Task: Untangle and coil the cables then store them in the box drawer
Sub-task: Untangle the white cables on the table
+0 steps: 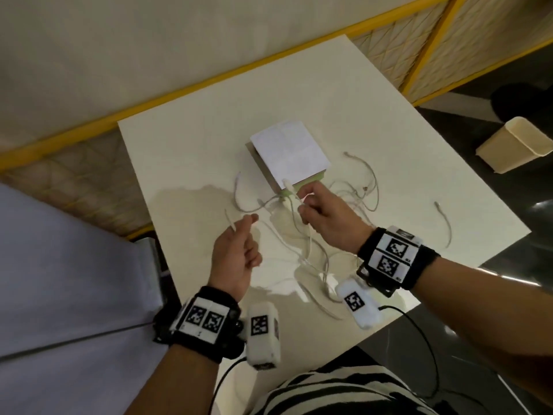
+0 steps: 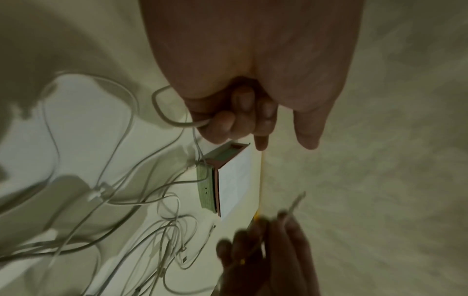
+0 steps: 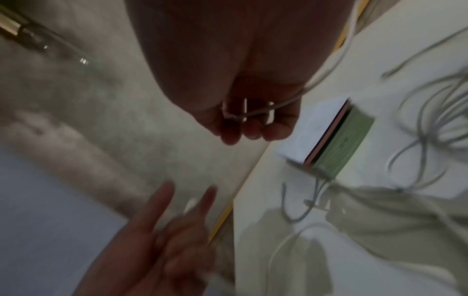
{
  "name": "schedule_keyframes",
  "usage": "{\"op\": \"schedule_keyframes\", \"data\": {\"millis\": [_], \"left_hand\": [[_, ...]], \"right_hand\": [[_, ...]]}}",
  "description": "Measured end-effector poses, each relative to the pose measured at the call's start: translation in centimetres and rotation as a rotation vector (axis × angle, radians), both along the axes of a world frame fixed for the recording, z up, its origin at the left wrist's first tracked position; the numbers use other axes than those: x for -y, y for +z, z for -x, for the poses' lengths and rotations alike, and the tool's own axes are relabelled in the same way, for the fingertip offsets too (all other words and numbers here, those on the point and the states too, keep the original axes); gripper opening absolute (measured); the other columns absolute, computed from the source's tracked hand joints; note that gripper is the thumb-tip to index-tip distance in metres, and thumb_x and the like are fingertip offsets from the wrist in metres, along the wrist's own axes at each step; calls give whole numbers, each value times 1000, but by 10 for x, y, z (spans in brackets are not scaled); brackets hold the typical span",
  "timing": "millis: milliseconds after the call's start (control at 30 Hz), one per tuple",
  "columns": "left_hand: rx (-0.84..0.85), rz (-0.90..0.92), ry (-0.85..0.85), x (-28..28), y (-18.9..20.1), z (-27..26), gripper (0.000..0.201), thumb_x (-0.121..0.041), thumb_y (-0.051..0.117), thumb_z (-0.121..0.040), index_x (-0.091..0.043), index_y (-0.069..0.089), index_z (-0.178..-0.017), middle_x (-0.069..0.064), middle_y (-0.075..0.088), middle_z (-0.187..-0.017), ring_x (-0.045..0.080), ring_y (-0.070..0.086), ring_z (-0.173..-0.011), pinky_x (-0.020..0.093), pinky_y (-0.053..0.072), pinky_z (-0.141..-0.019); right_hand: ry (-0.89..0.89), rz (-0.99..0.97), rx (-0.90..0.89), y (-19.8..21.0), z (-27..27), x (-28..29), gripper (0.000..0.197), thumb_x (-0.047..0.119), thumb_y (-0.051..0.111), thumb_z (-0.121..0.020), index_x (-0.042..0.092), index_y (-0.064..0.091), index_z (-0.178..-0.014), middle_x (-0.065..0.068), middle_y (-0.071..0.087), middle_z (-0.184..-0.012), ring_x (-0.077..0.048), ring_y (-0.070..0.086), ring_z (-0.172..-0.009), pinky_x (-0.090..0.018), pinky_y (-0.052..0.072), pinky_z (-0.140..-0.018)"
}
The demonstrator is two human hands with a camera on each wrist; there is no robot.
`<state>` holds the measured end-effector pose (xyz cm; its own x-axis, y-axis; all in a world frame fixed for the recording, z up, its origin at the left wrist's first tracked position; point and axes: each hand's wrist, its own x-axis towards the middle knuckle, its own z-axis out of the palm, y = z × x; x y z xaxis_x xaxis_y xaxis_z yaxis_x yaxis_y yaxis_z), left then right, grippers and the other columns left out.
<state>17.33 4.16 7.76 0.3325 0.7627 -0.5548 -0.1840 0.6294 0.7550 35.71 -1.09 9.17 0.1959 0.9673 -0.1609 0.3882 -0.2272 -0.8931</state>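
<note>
Several thin white cables (image 1: 311, 250) lie tangled on the white table (image 1: 185, 151) in front of a small box (image 1: 290, 151) with a white top and a green drawer front (image 1: 302, 184). My left hand (image 1: 244, 232) pinches one cable near its end, and the white plug (image 1: 229, 222) sticks up past the thumb. In the left wrist view its curled fingers (image 2: 235, 122) hold a cable loop (image 2: 162, 112). My right hand (image 1: 305, 202), just in front of the drawer, pinches another cable below its plug (image 1: 287, 185). That cable (image 3: 255, 113) crosses its curled fingers.
More cable loops (image 1: 368, 187) lie right of the box, and a single short cable (image 1: 446, 223) sits near the table's right edge. A beige bin (image 1: 514, 145) stands on the floor to the right. A yellow rail (image 1: 209, 82) runs behind the table.
</note>
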Motion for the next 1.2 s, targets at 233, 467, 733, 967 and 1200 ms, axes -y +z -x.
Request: {"op": "schedule_keyframes", "data": {"millis": [233, 467, 733, 967, 1200], "left_hand": [[-127, -131, 3, 0, 3, 12, 35, -29, 48, -99, -16, 66, -72, -9, 31, -45, 8, 28, -44, 24, 28, -46], [201, 61, 420, -38, -3, 59, 39, -36, 35, -102, -19, 43, -68, -2, 59, -50, 18, 67, -56, 37, 59, -68], [240, 98, 737, -74, -18, 119, 41, -22, 32, -101, -21, 31, -60, -6, 25, -41, 11, 26, -34, 24, 41, -55], [230, 81, 878, -84, -23, 136, 43, -14, 33, -96, -19, 32, -53, -6, 25, -44, 10, 27, -38, 20, 36, -52], [273, 54, 934, -88, -34, 150, 60, -14, 29, -96, -21, 33, -37, -7, 25, -41, 8, 28, -37, 19, 37, -54]], "right_hand": [[224, -29, 134, -11, 67, -10, 23, 19, 54, -92, 19, 52, -115, 5, 63, -71, -5, 52, -54, -19, 43, -58], [209, 223, 688, -36, -5, 2, 17, 33, 51, -90, 16, 55, -95, -10, 69, -80, -29, 64, -74, -30, 44, -61], [-122, 360, 649, -31, -121, 21, 18, 28, 70, -81, 12, 63, -79, -6, 56, -64, -28, 55, -67, -31, 43, -64], [-397, 290, 263, -24, -156, 19, 23, 23, 57, -89, 13, 65, -71, -12, 68, -70, -24, 64, -76, -37, 48, -81], [-326, 150, 652, 17, -167, 9, 30, 34, 67, -83, 7, 59, -73, -12, 57, -65, -25, 52, -63, -33, 45, -64]]}}
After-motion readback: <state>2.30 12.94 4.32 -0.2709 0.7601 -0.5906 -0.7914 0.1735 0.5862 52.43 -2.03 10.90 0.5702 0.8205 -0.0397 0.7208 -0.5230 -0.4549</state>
